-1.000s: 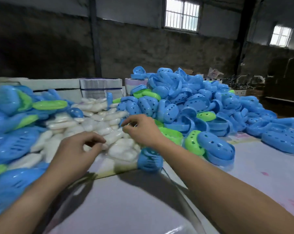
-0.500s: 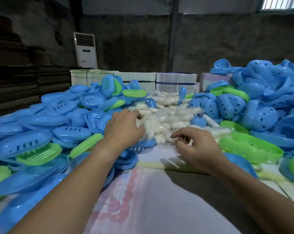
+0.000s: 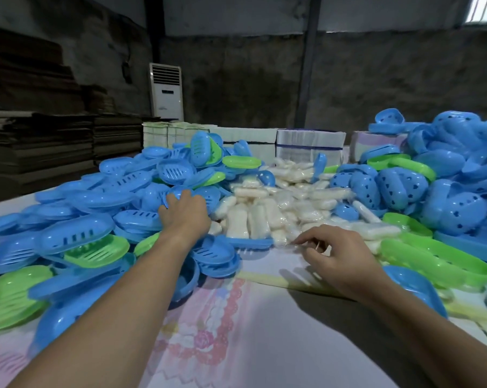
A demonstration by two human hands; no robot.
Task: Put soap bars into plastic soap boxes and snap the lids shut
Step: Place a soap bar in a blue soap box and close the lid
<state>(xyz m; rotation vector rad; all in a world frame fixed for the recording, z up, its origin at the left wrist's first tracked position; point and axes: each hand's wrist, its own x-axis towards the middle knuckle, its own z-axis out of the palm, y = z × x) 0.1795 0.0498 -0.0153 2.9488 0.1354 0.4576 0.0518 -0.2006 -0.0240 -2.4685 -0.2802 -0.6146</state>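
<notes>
White soap bars in clear wrappers lie heaped in the middle of the table. Left of them spreads a pile of blue and green slotted soap boxes. My left hand reaches into that pile, its fingers curled over a blue soap box. My right hand hovers low at the front edge of the soap heap. Its fingers are loosely curled and hold nothing, and the index finger points at a wrapper edge. Green box halves lie just right of it.
A tall heap of blue perforated box parts fills the right side. White bundled cartons stand behind the soap. The patterned tablecloth lies bare between my forearms. Flattened cardboard stacks and a floor air conditioner stand beyond the table.
The view has swung left. My left hand went from the soap heap up into the blue box pile. My right hand left the soap bars and dropped to the heap's front edge.
</notes>
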